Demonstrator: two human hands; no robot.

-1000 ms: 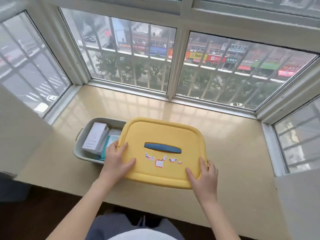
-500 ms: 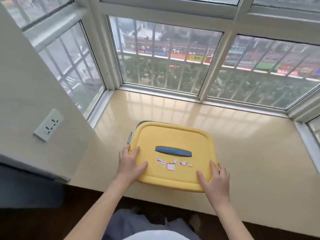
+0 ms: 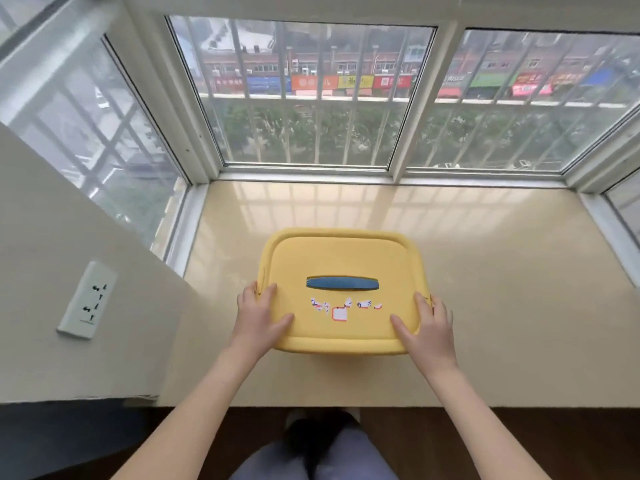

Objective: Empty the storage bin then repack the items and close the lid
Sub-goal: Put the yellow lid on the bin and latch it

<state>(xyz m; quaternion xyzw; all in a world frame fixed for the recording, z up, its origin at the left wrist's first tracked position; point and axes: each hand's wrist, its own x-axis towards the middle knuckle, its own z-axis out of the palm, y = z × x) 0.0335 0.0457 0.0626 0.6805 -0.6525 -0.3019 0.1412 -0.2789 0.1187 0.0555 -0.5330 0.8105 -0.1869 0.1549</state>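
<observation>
One yellow lid (image 3: pixel 343 258) sits on the pale windowsill (image 3: pixel 502 306), and both of the person's hands are on it. The left hand (image 3: pixel 261 317) lies on the lid's left edge, its fingers (image 3: pixel 266 294) fairly straight and pointing toward the glass, the thumb spread inward across the top. The right hand (image 3: pixel 429 323) mirrors it on the right edge. Its thumb and forefinger lie flat on the lid, and its outer fingers reach just past the rim, where I cannot tell whether they hook under it. Neither hand is curled around anything, so both look to be pressing flat. The lid covers the storage bin beneath so fully that no wall of the bin shows, and what is inside cannot be seen from here. Between the two sets of fingertips, and slightly beyond them, one dark blue handle (image 3: pixel 342 283) lies flat in the middle of the lid. Between the two thumbs runs a short row of small red, white and blue stickers (image 3: pixel 341 308), too small to count surely, the largest being a red-framed label. Well off past the left hand's outer fingers, one white wall socket (image 3: pixel 88 299) sits on the beige wall. Beyond all the fingertips, two large front window panes (image 3: pixel 304 98) with bars look out on trees and shop signs.
</observation>
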